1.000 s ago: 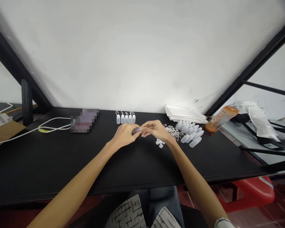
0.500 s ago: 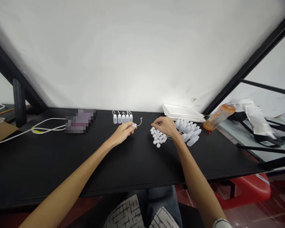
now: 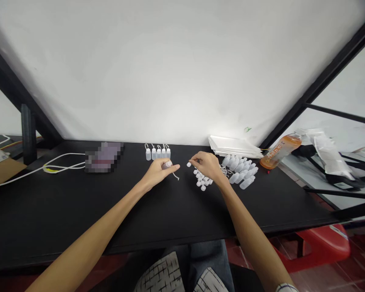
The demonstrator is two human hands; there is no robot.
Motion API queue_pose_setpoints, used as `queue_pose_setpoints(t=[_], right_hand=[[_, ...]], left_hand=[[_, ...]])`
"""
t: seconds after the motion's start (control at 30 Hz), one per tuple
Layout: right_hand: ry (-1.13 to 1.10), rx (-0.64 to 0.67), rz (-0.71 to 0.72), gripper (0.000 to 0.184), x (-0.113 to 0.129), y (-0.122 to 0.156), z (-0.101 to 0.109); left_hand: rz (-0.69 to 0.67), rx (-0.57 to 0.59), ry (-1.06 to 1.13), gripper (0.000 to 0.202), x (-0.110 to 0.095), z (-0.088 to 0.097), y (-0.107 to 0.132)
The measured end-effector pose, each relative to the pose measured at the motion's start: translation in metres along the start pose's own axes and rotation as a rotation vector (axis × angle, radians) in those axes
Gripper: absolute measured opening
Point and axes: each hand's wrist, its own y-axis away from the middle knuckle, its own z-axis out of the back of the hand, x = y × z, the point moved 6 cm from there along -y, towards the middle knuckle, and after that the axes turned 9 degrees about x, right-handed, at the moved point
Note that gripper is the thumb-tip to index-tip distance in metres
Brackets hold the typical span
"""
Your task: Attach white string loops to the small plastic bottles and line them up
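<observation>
My left hand (image 3: 158,171) is wrapped round a small translucent plastic bottle (image 3: 167,164), with a thin white tube (image 3: 176,176) sticking out below the thumb. My right hand (image 3: 207,164) pinches a small white cap (image 3: 189,164) between its fingertips, a little to the right of the left hand. Under and in front of the right hand lies a pile of white caps (image 3: 203,182). Several bottles with curled tubes (image 3: 158,153) stand upright in a row behind my left hand. To the right lie rows of small bottles (image 3: 241,168), beside loose white tubes (image 3: 226,171).
A stack of white sheets or bags (image 3: 234,146) lies at the back right. An orange drink bottle (image 3: 280,152) leans near the right end of the black table (image 3: 176,215). At left are a blurred-out purple item (image 3: 105,157), a white cable (image 3: 63,155) and a cardboard box (image 3: 6,170).
My left thumb has lifted and the tube now points downward instead of up. My right hand has moved slightly left from the pile, with a cap in its fingertips.
</observation>
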Motion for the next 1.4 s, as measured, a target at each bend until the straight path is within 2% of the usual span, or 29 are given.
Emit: queue_pose_setpoints(t=[0.2,0.6,0.67,0.77,0.87,0.97,1.03,1.1,1.27,1.4], right_hand=[[0.101,0.077,0.050,0.017,0.022,0.003,-0.019],[0.133,0.149,0.037,0.016,0.021,0.002,-0.027],[0.140,0.170,0.044,0.016,0.022,0.003,-0.029],[0.134,0.172,0.052,0.014,0.022,0.002,-0.029],[-0.031,0.059,0.049,0.012,0.016,0.001,-0.018],[-0.424,-0.038,0.050,0.020,0.008,0.000,-0.008],[-0.674,-0.025,0.057,0.028,0.007,0.001,-0.007],[-0.833,0.025,0.075,0.033,0.011,0.002,-0.010],[-0.962,0.085,0.146,0.030,0.026,0.003,-0.016],[-1.022,0.101,0.164,0.028,0.025,0.001,-0.022]], left_hand=[[-0.028,0.097,-0.115,0.037,0.003,-0.009,-0.001],[-0.012,0.274,-0.077,0.043,-0.004,-0.023,0.003],[-0.032,0.244,-0.095,0.046,-0.003,-0.022,0.001],[-0.083,0.139,-0.188,0.045,-0.003,-0.014,-0.001],[-0.111,0.096,-0.280,0.032,-0.007,-0.009,0.000],[-0.044,0.124,-0.313,0.018,-0.007,-0.008,0.003],[0.008,0.150,-0.322,0.014,-0.006,-0.010,0.004],[0.032,0.176,-0.316,0.016,-0.005,-0.012,0.005],[0.036,0.211,-0.292,0.020,-0.002,-0.015,0.004],[-0.010,0.222,-0.374,0.023,0.001,-0.017,0.001]])
